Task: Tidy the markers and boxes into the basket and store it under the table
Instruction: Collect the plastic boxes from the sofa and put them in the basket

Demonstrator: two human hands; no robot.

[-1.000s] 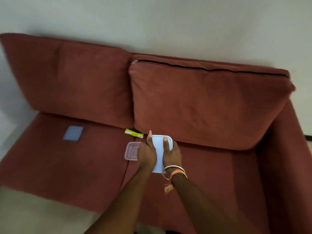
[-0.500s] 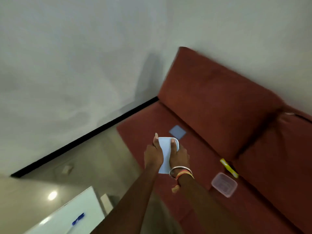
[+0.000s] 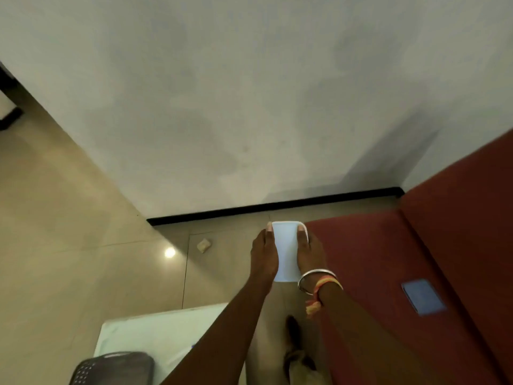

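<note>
Both hands hold a white box [image 3: 287,251] out in front of me, above the floor at the sofa's left end. My left hand [image 3: 263,255] grips its left side and my right hand [image 3: 308,252] grips its right side, thumbs lying on top. A dark perforated basket [image 3: 111,368] stands at the bottom left on a white table [image 3: 155,332]. No markers are clearly visible; a small blue spot on the table beside my left forearm is too hidden to identify.
A red sofa [image 3: 388,259] fills the right side, with a flat blue object [image 3: 423,296] lying on its seat. A small pale scrap [image 3: 203,245] lies on the tiled floor near the black skirting. My foot [image 3: 294,329] shows below my hands.
The view has swung left from the sofa to the floor and table. My hands still hold the white box, which has come off the sofa. The clear container and yellow item have left the view.
</note>
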